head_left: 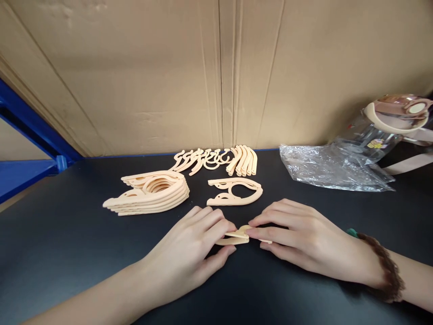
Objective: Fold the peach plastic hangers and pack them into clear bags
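Note:
My left hand [199, 239] is closed, fingers and thumb pinching a cream plastic hanger arm [235, 241] just above the black table. From the right, my right hand [304, 237] grips a small cream hanger hook [265, 241], partly hidden by the fingers. The two pieces meet between my fingertips; whether they are joined I cannot tell. Beyond my hands lies a single folded hanger [233, 201]. To its left is a stack of several folded hangers [162, 197].
Loose hanger arms [243, 161] and hooks [211, 165] lie along the table's back edge, with more curved arms [194, 163] to the left. At right are a clear plastic bag [314, 167] and a bottle [382, 135]. Cardboard [152, 81] stands behind; a blue frame [37, 126] borders the left.

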Demonstrator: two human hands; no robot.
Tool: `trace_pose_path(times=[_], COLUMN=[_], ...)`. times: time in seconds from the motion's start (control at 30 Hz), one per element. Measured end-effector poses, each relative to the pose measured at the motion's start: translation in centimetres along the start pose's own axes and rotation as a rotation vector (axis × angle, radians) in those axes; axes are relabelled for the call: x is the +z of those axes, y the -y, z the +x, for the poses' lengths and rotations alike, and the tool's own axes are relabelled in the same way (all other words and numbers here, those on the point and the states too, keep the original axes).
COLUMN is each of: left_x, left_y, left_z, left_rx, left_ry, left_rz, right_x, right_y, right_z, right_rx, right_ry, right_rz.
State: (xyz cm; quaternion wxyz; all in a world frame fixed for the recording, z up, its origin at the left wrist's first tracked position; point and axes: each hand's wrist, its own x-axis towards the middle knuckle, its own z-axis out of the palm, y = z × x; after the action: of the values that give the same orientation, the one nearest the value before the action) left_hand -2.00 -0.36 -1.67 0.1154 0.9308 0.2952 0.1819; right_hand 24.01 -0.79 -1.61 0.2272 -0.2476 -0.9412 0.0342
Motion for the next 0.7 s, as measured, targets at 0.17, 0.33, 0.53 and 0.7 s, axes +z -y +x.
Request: trace_pose_path(times=[0.17, 0.33, 0.53, 0.7], left_x=[0.11, -0.06, -0.28, -0.14], left_y=[0.11, 0.04, -0.02, 0.01], left_z=[-0.09, -0.01, 0.12, 0.13], left_rx=[0.054, 0.073, 0.112, 0.091], left_ry=[-0.034, -0.037, -0.054, -0.054], left_rz=[0.006, -0.003, 0.004, -0.015], right_x=[-0.11, -0.16, -0.3, -0.32], right_y=[0.02, 0.11, 0.26, 0.35], right_z=[0.16, 0.08, 0.08, 0.25], right_rx=[-0.002, 0.005, -0.005, -0.038], right_ry=[0.023, 0.046, -0.032, -0.025], right_rz=[0.013, 0.013, -0.065, -0.099])
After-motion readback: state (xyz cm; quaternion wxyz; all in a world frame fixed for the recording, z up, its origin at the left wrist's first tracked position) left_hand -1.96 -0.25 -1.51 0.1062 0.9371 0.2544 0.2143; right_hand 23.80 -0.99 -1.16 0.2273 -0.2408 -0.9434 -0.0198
